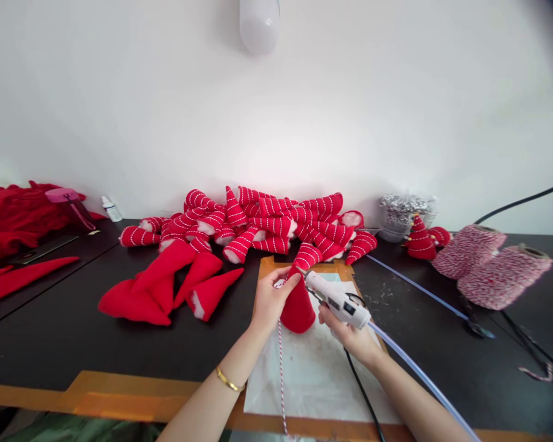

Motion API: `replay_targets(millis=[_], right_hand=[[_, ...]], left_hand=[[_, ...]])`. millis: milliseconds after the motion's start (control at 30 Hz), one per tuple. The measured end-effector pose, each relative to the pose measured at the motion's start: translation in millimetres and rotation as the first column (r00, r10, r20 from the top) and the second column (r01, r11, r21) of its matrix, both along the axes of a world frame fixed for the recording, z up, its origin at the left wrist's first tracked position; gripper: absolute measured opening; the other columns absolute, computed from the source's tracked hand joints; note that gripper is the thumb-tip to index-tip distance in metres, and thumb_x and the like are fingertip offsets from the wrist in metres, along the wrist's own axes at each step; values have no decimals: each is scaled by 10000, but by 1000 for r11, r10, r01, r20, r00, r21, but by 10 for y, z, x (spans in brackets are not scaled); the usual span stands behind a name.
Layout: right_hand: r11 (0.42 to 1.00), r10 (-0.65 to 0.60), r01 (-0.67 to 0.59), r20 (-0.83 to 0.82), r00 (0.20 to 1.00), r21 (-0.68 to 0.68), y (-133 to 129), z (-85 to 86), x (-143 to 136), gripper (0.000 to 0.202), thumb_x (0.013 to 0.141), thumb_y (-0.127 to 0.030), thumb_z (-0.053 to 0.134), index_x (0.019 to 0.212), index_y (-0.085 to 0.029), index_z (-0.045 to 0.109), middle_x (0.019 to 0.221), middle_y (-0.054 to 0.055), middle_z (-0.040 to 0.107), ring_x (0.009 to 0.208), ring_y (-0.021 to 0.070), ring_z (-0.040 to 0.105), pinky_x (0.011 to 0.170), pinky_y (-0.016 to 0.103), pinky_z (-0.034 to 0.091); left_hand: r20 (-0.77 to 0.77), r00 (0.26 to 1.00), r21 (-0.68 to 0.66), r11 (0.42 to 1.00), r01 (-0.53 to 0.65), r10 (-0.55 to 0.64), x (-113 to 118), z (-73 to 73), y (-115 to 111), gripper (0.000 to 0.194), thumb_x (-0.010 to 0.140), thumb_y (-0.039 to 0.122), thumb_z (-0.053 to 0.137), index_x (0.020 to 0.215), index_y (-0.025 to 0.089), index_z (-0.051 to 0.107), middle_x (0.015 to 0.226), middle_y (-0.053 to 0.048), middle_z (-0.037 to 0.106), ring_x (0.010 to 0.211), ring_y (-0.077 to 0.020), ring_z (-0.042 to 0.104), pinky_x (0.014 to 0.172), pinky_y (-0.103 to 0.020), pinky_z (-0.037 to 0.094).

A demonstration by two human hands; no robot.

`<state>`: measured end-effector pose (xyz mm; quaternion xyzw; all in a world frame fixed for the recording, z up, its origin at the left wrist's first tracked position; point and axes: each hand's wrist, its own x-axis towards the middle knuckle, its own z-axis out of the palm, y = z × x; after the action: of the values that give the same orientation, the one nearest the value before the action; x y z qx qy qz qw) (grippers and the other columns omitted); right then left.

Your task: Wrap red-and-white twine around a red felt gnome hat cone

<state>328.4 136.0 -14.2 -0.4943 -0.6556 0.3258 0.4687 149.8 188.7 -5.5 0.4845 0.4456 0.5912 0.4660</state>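
In my left hand (pixel 273 296) I hold a plain red felt cone (pixel 298 310) near its narrow tip, fingers closed round it. A red-and-white twisted cord (pixel 281 362) hangs down from that hand to the table's front edge. My right hand (pixel 350 331) grips a white hot glue gun (pixel 336 298) by its handle. The nozzle points at the cone's tip beside my left fingertips; whether it touches is unclear. A clear glue stick (pixel 419 371) runs out of the gun's back, and a black cable (pixel 363 393) trails below.
Cord-wrapped red cones (pixel 267 224) are heaped along the wall. Plain stuffed cones (pixel 161 288) lie left, beyond them red fabric (pixel 9 215) and a small white bottle (pixel 111 209). Two cord spools (pixel 504 276), a decorated cone (pixel 419 239) and a tinsel tub (pixel 403 215) stand right.
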Motion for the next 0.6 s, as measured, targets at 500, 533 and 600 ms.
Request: replay_targets(millis=[500, 533, 600], right_hand=[[978, -152, 91, -338, 929, -188, 37, 50, -60, 423, 701, -602, 735, 784, -212, 593, 768, 43, 631, 632, 185, 564, 533, 297, 452], [985, -138, 85, -384, 913, -153, 56, 51, -79, 419, 673, -568, 773, 814, -220, 589, 845, 53, 654, 707, 201, 596, 591, 305, 481], [995, -85, 53, -448, 890, -83, 96, 35, -114, 429, 626, -488, 832, 885, -241, 595, 965, 57, 671, 854, 226, 623, 732, 330, 513]], left_hand=[[344, 926, -185, 956, 228, -154, 76, 95, -80, 499, 600, 413, 886, 974, 183, 651, 698, 60, 604, 357, 13, 319, 335, -161, 143], [361, 914, -196, 943, 268, -184, 107, 91, -104, 508, 588, 399, 894, 961, 192, 619, 704, 72, 597, 348, 20, 289, 331, -160, 120], [372, 899, -209, 922, 325, -232, 168, 70, -153, 521, 575, 373, 902, 930, 203, 561, 728, 80, 597, 349, 25, 283, 330, -151, 118]])
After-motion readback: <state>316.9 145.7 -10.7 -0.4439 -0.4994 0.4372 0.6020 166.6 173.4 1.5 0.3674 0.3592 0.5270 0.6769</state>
